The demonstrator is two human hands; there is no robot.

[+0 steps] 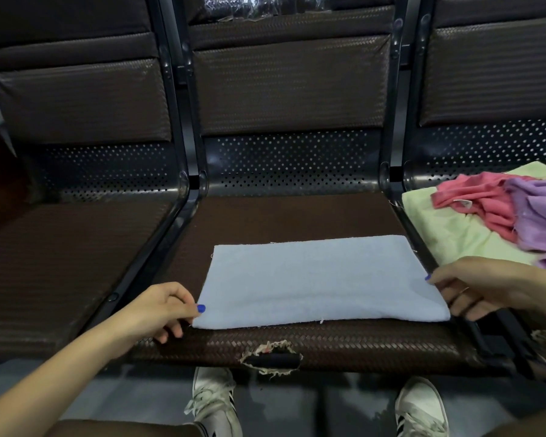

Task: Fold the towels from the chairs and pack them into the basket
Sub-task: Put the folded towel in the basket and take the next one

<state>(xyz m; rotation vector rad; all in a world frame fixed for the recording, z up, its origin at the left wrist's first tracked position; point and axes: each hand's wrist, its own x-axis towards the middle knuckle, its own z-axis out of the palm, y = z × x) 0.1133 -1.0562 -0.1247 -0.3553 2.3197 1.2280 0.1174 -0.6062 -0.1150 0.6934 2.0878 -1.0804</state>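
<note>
Blue nail polish shines on our thumbs as we hold the pale blue towel [320, 282] at both ends. Our left hand [163, 310] pinches the near left corner, with the thumb on top and the other fingers curled under the edge. Our right hand [473, 290] pinches the right edge the same way, thumb on top and fingers tucked below, and we can see a thin ring on one finger. The towel is folded into a flat, wide shape and lies on the middle seat [297, 216], close to the front edge. That seat is dark brown and woven, and it has a torn spot [271, 357] at the front with frayed bits around it. On the seat to the right lies a pale yellow towel [448, 228], spread out, with a pink towel [479, 200] and a purple towel [539, 216] bunched up on top of it. The left seat [60, 263] is dark brown too. Down below we see our two white shoes [215, 405] with black stripes on the grey floor [133, 395].
</note>
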